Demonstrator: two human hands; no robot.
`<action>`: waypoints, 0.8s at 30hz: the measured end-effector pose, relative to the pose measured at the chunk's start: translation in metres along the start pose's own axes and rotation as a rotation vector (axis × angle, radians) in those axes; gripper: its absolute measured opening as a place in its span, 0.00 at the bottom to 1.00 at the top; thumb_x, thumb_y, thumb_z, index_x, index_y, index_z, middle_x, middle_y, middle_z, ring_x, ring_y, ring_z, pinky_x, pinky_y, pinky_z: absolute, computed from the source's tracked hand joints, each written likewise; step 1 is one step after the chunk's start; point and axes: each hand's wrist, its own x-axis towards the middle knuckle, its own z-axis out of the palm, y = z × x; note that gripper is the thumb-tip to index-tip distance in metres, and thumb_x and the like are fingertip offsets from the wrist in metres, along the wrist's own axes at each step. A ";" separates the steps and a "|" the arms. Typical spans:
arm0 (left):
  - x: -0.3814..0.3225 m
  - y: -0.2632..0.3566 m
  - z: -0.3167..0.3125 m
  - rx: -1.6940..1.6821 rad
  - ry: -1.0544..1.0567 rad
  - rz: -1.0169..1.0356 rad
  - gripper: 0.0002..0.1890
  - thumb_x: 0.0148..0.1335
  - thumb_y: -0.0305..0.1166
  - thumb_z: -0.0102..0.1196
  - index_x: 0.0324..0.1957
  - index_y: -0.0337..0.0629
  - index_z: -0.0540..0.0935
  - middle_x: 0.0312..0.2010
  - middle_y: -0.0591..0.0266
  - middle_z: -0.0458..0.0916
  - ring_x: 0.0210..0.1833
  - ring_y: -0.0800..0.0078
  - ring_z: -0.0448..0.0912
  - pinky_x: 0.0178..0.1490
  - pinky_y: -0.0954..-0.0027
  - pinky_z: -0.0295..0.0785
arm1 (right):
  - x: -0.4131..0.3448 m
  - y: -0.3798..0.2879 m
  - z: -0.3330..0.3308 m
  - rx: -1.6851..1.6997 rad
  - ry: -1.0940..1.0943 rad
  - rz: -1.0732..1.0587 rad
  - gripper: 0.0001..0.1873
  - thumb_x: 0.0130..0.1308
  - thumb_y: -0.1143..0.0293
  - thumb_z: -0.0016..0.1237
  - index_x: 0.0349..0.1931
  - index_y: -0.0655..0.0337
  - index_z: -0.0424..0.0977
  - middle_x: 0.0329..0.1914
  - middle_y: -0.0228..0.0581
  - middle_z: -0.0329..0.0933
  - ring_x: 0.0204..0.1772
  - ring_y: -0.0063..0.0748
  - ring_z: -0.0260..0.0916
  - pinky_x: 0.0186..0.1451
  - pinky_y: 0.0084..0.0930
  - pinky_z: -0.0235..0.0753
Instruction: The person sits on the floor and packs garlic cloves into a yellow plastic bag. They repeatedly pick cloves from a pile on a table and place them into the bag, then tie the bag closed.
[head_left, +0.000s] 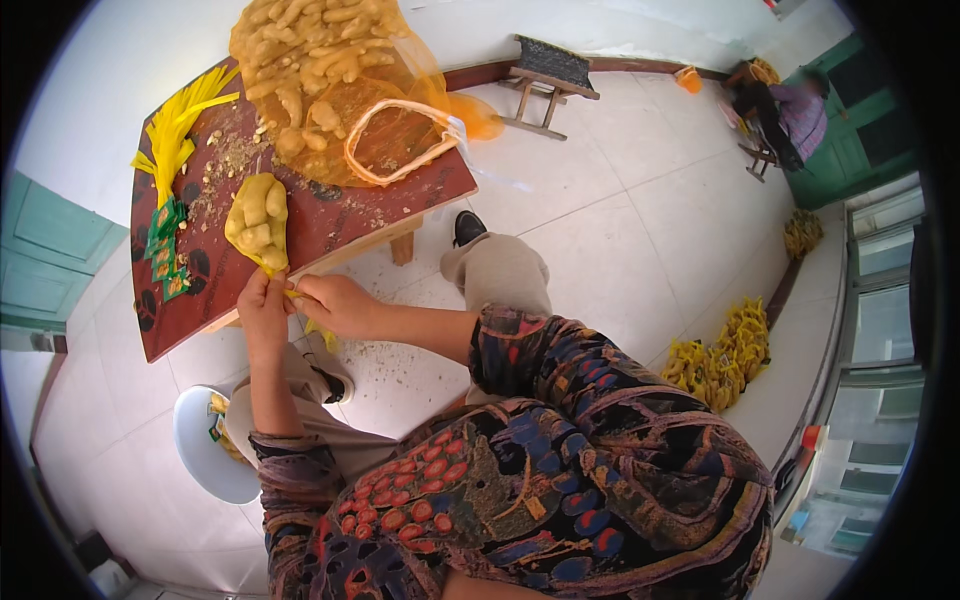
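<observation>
My left hand (262, 311) is closed around the gathered neck of a small yellow mesh bag (257, 221). Knobbly tan roots that look like ginger fill this bag, which lies at the front edge of a dark red table (300, 217). Just to the right, my right hand (339, 304) pinches the twisted yellow tail (294, 293) of the same netting. A large orange mesh sack (322, 67) full of similar roots rests on the table's far side, its pale-rimmed mouth (405, 142) open. Empty yellow net sleeves (169, 142) with green tags (165, 251) lie along the left side.
Soil crumbs (225, 161) litter the tabletop. A pale bucket (214, 472) holding tagged bags stands on the floor at lower left. Filled yellow bags (720, 364) are heaped by the right wall. A low wooden stool (551, 82) stands beyond the table; another person (795, 120) sits far right.
</observation>
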 end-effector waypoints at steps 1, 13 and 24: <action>-0.002 -0.001 -0.001 0.068 0.015 0.039 0.09 0.67 0.30 0.49 0.34 0.36 0.78 0.21 0.67 0.72 0.20 0.78 0.69 0.23 0.74 0.64 | -0.002 -0.004 -0.001 -0.061 0.013 -0.024 0.08 0.67 0.69 0.43 0.36 0.65 0.67 0.28 0.50 0.72 0.32 0.52 0.72 0.35 0.42 0.70; -0.008 0.018 -0.004 0.761 0.291 0.516 0.06 0.58 0.28 0.54 0.26 0.39 0.74 0.24 0.52 0.73 0.28 0.50 0.75 0.30 0.55 0.69 | 0.008 -0.017 -0.010 -0.156 0.002 -0.070 0.08 0.68 0.67 0.43 0.33 0.63 0.66 0.27 0.53 0.73 0.34 0.57 0.72 0.35 0.46 0.68; -0.009 0.016 -0.016 0.766 0.289 0.474 0.05 0.55 0.27 0.54 0.27 0.39 0.73 0.25 0.54 0.73 0.29 0.53 0.75 0.31 0.56 0.69 | 0.012 -0.025 -0.018 -0.360 -0.099 -0.187 0.08 0.67 0.67 0.45 0.33 0.63 0.67 0.27 0.49 0.71 0.32 0.51 0.71 0.33 0.40 0.68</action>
